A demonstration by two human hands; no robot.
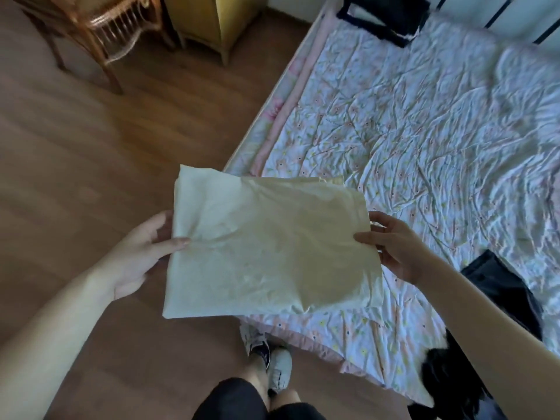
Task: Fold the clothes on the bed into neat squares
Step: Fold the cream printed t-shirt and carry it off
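Observation:
A cream cloth (266,250), folded into a rough square, hangs in the air over the near left corner of the bed (424,131). My left hand (142,253) grips its left edge, thumb on top and fingers underneath. My right hand (394,247) holds its right edge the same way. A dark garment (503,286) lies on the bed beside my right forearm, and a black one (448,386) sits at the bed's near edge. Another black garment (385,16) lies at the far end of the bed.
The bed has a crumpled floral cover. Wooden floor (91,165) spreads to the left. A wicker chair (91,28) and a yellow cabinet (212,22) stand at the far left. My feet in white slippers (269,359) are on the floor by the bed corner.

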